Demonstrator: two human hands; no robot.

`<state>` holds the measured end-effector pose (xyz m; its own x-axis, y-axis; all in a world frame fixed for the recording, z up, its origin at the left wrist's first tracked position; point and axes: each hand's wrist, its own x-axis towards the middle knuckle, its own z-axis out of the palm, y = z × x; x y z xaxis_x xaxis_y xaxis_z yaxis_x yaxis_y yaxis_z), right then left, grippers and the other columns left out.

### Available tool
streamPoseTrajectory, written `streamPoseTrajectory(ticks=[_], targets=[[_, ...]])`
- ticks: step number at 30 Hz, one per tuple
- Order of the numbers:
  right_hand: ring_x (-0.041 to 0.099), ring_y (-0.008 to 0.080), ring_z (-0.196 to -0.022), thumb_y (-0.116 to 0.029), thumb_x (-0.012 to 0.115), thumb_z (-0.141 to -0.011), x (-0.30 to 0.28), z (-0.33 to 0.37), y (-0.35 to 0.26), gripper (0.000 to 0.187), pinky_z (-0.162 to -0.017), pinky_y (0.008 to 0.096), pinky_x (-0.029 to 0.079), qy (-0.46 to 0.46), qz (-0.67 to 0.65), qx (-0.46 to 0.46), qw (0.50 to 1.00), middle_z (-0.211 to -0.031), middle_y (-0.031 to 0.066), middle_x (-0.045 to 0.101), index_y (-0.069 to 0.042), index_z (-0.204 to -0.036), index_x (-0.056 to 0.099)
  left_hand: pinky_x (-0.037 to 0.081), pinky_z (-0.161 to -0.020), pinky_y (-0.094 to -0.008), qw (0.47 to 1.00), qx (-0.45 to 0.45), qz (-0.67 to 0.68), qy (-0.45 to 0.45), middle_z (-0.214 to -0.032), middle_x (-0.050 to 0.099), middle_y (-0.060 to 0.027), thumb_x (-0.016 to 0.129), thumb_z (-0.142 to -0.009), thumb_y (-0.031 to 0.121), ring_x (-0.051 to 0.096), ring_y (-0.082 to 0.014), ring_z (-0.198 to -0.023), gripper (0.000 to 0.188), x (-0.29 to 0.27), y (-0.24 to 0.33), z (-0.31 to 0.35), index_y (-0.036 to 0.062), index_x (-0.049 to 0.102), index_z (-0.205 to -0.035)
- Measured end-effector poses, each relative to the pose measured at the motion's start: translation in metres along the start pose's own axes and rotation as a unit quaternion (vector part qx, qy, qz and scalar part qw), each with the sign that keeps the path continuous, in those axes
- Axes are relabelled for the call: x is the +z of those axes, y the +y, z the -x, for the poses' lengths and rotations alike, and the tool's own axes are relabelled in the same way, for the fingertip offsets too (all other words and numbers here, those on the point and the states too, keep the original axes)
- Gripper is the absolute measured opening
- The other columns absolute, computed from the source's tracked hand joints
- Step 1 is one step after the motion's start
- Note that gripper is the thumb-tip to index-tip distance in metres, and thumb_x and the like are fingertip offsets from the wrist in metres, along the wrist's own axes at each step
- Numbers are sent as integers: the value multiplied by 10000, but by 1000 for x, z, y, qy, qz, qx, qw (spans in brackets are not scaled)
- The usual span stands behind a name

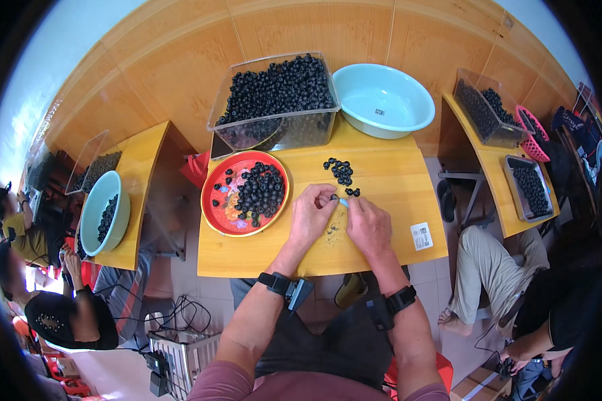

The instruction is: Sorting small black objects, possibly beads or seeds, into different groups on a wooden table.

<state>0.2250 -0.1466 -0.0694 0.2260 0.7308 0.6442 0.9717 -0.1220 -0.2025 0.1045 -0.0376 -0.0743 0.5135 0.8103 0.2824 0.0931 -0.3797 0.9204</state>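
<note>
My left hand [312, 210] pinches one small round black bead [334, 197] between thumb and fingertips over the yellow table. Facing it, my right hand [369, 224] closes around a small tool, of which only a light blue part [343, 202] shows, pointing at the bead. The rest of the tool is hidden in my fingers. Just beyond my hands lies a loose group of black beads [342, 172]. Pale crumbs [333, 232] are scattered on the tabletop between my wrists. A red round tray [211, 218] with a heap of black beads stands left of my left hand.
At the back of the table [388, 257] stand a clear bin [301, 137] full of black beads and a light blue basin [383, 127]. A white label [421, 236] lies at the right. People sit at side tables left and right, with more bead containers.
</note>
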Motion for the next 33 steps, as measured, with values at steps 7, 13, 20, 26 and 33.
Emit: streamPoseTrajectory(ticks=[7, 13, 20, 26, 33], targets=[[697, 265, -716, -46, 641, -828, -1, 0, 0, 100, -600, 394, 563, -15, 6, 1, 1000, -777, 97, 645, -47, -928, 642, 562, -739, -274, 1000, -13, 27, -8, -926, 682, -77, 784, -844, -16, 648, -124, -777, 271, 0, 1, 0, -15, 723, -1107], [699, 270, -723, -48, 639, -835, -2, -1, -1, 105, -610, 401, 567, -15, 0, 4, 1000, -779, 102, 647, -43, -939, 647, 570, -793, -249, 999, -17, 7, -33, -924, 691, -40, 773, -876, -25, 650, -87, -834, 283, -2, 0, 0, -30, 691, -1147], [703, 270, -731, -50, 641, -839, 0, 1, 0, 145, -621, 401, 572, -31, 0, 14, 999, -790, 106, 659, -32, -979, 676, 562, -805, -238, 996, -58, 62, -41, -933, 683, -27, 759, -883, -56, 651, -83, -856, 263, -2, -2, -1, -26, 642, -1116], [711, 269, -716, -48, 640, -832, 1, 1, 2, 101, -605, 403, 579, -55, 52, 43, 996, -781, 98, 663, -51, -929, 668, 554, -789, -229, 989, -69, 127, -26, -944, 672, -20, 764, -883, -57, 646, -78, -852, 249, -3, -5, -1, -17, 633, -1091], [712, 270, -712, -61, 636, -837, 1, 1, 1, 54, -600, 406, 580, -38, 53, 42, 997, -781, 95, 657, -61, -890, 648, 539, -786, -218, 988, -59, 140, 4, -1020, 649, -29, 769, -887, -38, 630, -72, -871, 293, -2, -6, 0, -28, 675, -1164]])
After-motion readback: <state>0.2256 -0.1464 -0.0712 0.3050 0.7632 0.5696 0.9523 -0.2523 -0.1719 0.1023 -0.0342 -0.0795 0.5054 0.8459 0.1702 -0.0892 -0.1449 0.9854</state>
